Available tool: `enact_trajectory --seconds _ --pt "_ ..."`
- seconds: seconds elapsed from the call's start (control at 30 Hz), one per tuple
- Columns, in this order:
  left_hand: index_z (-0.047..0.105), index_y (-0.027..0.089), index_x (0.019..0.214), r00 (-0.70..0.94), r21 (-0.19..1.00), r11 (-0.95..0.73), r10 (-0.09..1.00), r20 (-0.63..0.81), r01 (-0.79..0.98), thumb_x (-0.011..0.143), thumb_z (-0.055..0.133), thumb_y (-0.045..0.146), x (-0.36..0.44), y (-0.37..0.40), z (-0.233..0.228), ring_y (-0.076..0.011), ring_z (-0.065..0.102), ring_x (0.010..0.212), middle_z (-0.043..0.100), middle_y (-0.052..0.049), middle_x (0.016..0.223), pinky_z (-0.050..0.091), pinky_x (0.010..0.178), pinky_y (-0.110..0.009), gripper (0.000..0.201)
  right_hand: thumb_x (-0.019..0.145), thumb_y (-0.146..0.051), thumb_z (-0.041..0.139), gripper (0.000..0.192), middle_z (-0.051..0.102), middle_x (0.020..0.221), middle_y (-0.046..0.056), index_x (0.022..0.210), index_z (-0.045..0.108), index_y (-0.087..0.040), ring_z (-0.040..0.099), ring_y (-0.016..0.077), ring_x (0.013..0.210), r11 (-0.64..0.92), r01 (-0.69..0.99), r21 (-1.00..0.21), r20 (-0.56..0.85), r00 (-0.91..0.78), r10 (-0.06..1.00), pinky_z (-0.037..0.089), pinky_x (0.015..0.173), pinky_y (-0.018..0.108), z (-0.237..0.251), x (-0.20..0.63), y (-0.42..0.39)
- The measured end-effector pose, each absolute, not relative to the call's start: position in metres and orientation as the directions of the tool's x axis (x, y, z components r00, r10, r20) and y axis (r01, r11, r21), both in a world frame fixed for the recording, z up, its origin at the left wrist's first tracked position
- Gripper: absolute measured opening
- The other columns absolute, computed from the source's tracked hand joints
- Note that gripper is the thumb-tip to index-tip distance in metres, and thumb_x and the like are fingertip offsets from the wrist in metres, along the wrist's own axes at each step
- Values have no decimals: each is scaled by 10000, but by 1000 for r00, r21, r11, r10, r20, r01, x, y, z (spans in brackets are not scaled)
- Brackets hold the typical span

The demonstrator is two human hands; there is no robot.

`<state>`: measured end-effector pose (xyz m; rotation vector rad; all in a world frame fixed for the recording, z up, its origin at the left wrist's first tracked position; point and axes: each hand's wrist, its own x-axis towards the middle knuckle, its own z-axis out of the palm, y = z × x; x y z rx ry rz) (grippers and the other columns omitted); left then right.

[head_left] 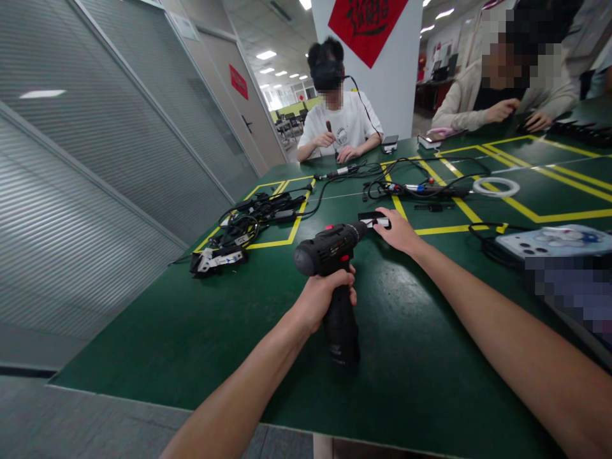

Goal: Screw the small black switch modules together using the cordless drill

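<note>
Left hand (325, 296) wrapped around the grip of a black cordless drill (329, 274), which stands on its base on the green worktop (191, 338), nose pointing away towards the far side. Red button near the top of the drill body; small print on the lower handle too small to read.

Right hand (399, 233) lies flat and loose just past the drill's nose, fingertips touching a small black-and-white strip (375, 222); it grips nothing.

Yellow tape lines (526, 210) mark rectangles on the worktop. Tangle of black cables (248, 220) to the left, white ring (496, 186) far right, phone (554, 242) near right.

Red diamond poster (366, 22) on the pillar carries black brush characters, not legible. Person in white shirt (342, 121) sits opposite.
</note>
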<state>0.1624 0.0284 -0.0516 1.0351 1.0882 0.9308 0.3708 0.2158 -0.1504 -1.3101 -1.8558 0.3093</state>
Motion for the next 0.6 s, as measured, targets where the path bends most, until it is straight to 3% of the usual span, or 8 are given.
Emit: enact_trajectory --seconds 0.6 --pt "570 137 879 215 962 260 947 -237 -83 713 608 233 162 28 -51 -115 536 500 542 8 594 424 523 -239 195 829 -340 602 503 581 1202 112 1314 559 -216 585 280 1094 445 659 -606 503 -115 856 450 999 439 -153 370 219"
